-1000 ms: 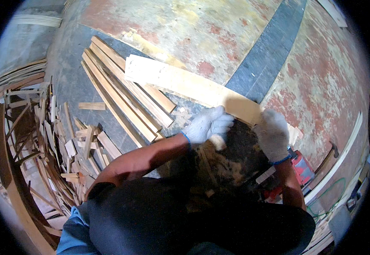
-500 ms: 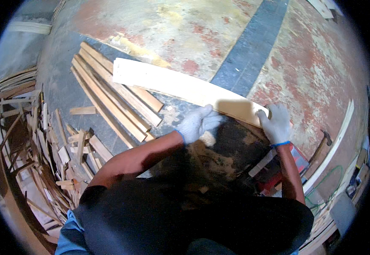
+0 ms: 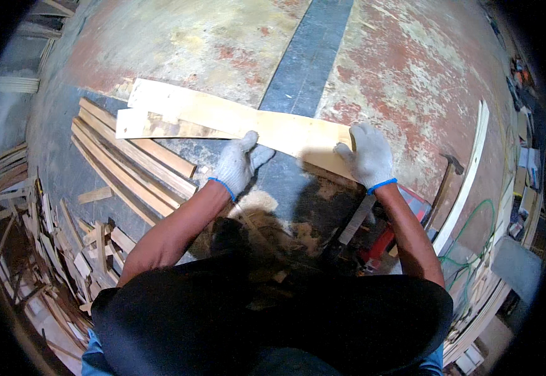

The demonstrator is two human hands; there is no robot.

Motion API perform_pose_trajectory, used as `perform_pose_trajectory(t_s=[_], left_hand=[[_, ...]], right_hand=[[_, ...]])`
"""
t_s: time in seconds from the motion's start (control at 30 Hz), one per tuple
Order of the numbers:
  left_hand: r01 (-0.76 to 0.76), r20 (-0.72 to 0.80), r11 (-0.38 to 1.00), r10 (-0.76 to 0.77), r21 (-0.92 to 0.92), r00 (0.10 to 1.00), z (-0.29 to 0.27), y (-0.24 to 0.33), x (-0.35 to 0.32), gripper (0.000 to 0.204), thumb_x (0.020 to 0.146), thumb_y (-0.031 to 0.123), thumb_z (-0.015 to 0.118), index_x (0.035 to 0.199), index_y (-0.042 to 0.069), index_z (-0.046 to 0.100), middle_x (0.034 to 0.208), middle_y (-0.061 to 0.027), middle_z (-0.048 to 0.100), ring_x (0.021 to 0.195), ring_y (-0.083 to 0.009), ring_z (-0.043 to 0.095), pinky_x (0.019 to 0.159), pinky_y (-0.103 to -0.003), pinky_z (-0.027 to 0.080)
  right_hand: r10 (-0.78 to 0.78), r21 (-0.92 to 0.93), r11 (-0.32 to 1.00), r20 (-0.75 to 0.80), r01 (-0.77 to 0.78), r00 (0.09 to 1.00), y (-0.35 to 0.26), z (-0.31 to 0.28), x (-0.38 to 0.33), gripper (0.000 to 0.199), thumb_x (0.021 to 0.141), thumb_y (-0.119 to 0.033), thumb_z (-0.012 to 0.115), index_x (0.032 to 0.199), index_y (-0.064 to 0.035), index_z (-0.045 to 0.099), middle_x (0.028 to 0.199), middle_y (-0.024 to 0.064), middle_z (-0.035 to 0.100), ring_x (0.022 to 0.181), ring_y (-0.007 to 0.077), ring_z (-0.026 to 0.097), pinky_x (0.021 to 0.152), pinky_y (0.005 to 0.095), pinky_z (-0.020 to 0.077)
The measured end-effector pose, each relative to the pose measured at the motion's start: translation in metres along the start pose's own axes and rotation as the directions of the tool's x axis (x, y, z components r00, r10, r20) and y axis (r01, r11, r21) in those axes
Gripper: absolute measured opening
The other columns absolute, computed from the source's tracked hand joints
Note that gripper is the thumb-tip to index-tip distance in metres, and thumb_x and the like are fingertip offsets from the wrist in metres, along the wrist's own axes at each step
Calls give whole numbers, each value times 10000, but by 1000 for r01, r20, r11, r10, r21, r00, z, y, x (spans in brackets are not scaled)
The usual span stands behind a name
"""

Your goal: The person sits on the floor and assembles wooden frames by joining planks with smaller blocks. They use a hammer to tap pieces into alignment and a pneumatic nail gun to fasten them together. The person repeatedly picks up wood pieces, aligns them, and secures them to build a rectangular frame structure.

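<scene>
A worker in white knit gloves holds a long pale wooden plank (image 3: 235, 116) over a worn workshop floor (image 3: 411, 62), seen from the head camera. The plank runs from about 10 o'clock toward 3 o'clock across the middle of the view. The left hand (image 3: 238, 164) grips its near edge at roughly mid-length, fingers curled around the wood with the thumb up on top. The right hand (image 3: 368, 155) is clamped on the plank's right end at about 2 o'clock, fingers spread and wrapped over the edge. A second, shorter board (image 3: 160, 125) lies just beside the plank at 10 o'clock; whether the two touch cannot be told. A stack of wooden slats (image 3: 132, 172) lies on the floor at 9 o'clock, with a heap of offcuts (image 3: 53, 244) at 8 o'clock. A hammer (image 3: 445, 178) lies at 3 o'clock, near a red tool (image 3: 389, 241) and a green cord (image 3: 473, 241).
</scene>
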State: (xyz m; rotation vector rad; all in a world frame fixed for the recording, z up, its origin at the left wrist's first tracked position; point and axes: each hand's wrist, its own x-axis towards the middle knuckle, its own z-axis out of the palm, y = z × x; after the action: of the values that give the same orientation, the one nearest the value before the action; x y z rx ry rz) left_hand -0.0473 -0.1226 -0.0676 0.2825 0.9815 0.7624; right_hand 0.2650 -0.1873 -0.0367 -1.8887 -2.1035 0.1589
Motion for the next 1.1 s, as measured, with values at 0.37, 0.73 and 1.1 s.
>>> perform_pose_trajectory(t_s=[0.37,0.73,1.1], left_hand=[[-259,183,963,242,76,953,71,98,13,390,1053,230,523,1305,-67,541,1230,-185,673,1117,-271,694,969,-373,596],[-245,110,928,223,282,969,40,-2,-16,465,1025,249,571,1381,-44,506,1387,-98,555,1300,-193,493,1165,-360,348],[-314,96,851,302,422,948,75,-5,-23,423,1072,388,482,1146,-2,628,1085,-106,661,965,-220,614,882,-356,505]], right_hand=[[431,179,845,330,-504,840,-47,-74,-1,411,937,-451,646,995,-45,672,957,197,686,904,357,656,807,466,527],[96,647,674,402,-357,911,-118,0,-26,210,921,-264,660,910,-56,689,738,122,634,663,245,632,602,384,487],[-97,394,918,106,48,990,-144,-25,-19,186,921,-249,639,1054,-139,708,930,192,699,823,375,699,686,448,542]])
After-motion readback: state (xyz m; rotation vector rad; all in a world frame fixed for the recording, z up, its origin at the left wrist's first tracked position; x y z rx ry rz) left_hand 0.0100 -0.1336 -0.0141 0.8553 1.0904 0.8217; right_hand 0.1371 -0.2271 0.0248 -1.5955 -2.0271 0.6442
